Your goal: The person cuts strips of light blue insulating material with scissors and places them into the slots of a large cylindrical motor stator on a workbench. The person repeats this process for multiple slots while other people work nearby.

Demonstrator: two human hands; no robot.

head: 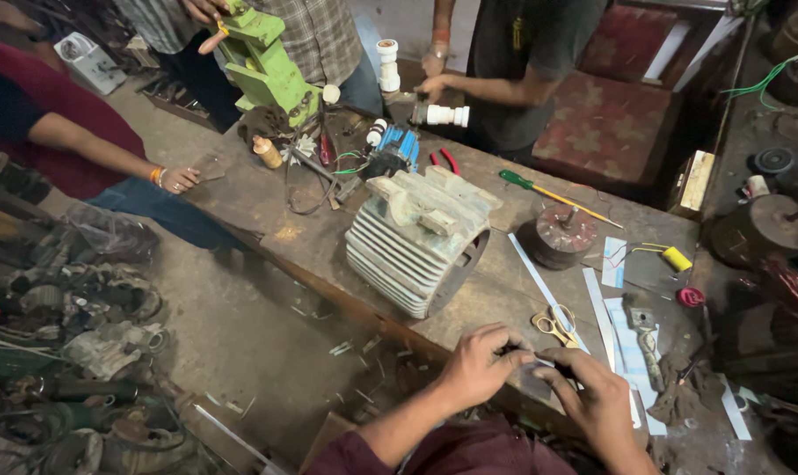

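Nearest the camera, the person's left hand (480,362) and right hand (592,398) met at the near edge of the wooden workbench (267,211), fingertips drawn together and pinching a small flat strip of pale material (539,361) between them; what exactly the strip was could not be told. Just beyond the hands lay yellow-handled scissors (557,324), and beside those several long white paper strips (614,330) fanned across the bench top. Past the left hand, a large ribbed grey motor housing (421,237) lay on its side at the middle of the bench, with a round rust-coloured rotor (560,236) to its right. A green-handled screwdriver (548,192) rested behind the rotor, and red-handled pliers (449,159) lay near a small blue part (397,148). A yellow cylinder with wires (676,258) sat near the right end. At the far end stood a green metal press (262,62), touched by another person's hand (207,10). A second bystander's hand (181,179) rested on the left edge of the bench, and a third held white plastic pipe fittings (443,115).
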